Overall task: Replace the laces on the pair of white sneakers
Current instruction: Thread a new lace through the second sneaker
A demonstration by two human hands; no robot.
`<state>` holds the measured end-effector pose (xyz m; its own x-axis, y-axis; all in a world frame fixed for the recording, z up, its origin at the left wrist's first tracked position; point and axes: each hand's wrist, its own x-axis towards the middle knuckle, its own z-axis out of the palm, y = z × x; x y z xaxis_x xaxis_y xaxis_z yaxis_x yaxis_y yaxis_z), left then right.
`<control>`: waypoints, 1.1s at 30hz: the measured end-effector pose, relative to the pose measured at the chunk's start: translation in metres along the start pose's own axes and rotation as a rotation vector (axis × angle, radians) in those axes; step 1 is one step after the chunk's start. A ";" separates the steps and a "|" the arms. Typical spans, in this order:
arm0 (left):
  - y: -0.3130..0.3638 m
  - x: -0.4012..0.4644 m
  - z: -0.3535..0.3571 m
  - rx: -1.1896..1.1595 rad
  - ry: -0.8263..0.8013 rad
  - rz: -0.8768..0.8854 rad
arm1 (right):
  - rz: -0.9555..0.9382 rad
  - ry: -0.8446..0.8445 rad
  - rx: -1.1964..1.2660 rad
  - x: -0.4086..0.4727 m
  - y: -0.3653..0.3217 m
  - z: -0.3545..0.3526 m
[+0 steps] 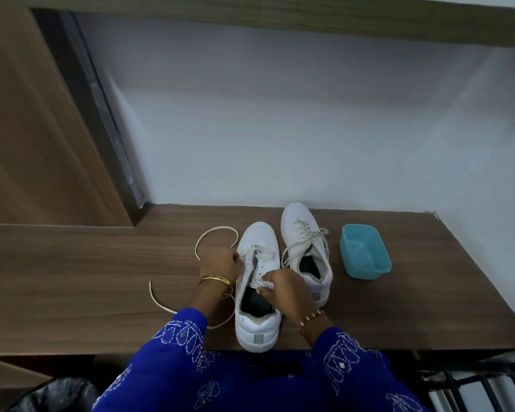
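Two white sneakers stand side by side on a wooden desk (101, 292), toes pointing away. The left sneaker (257, 319) is partly unlaced, and its cream lace (208, 233) trails in loops over the desk to the left. My left hand (220, 264) pinches the lace at the shoe's left eyelets. My right hand (286, 289) grips the shoe's tongue and right flap near the collar. The right sneaker (305, 233) is fully laced, with loose ends hanging over its side.
A light blue plastic tub (364, 252) sits on the desk to the right of the shoes. A white wall rises behind, and a wooden panel (27, 129) stands at the left. A black bag (57, 394) lies below left, a dark rack (473, 385) below right.
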<state>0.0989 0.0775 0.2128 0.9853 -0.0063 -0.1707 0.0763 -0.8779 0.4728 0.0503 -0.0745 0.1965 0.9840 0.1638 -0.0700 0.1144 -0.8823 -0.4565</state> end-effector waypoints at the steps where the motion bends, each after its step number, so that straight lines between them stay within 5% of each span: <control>1: 0.000 0.000 -0.001 -0.088 0.046 0.001 | -0.002 -0.005 -0.005 0.001 0.000 0.000; 4: -0.005 0.001 -0.009 -0.555 0.189 -0.078 | -0.004 -0.015 -0.006 0.001 -0.001 0.002; 8: -0.013 0.004 -0.029 -1.572 0.198 -0.203 | -0.003 -0.018 -0.008 0.002 0.000 0.002; 11: -0.016 0.001 -0.041 -1.783 0.222 -0.300 | 0.001 -0.013 -0.001 0.002 0.000 0.002; 16: -0.017 -0.003 -0.023 -1.540 0.433 -0.442 | 0.013 0.024 0.003 0.001 -0.004 -0.001; 23: -0.021 -0.003 0.010 -0.927 -0.090 -0.345 | 0.000 0.025 0.095 -0.001 -0.001 -0.007; 27: -0.005 -0.003 0.011 -0.484 -0.016 -0.194 | 0.008 -0.006 0.137 0.004 -0.001 -0.022; 33: 0.010 0.007 0.012 -0.400 -0.049 -0.199 | 0.001 -0.010 0.144 0.001 -0.001 -0.023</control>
<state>0.1052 0.0625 0.2059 0.9379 0.1129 -0.3281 0.3260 -0.6101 0.7221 0.0543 -0.0839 0.2172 0.9826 0.1682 -0.0793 0.0919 -0.8102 -0.5789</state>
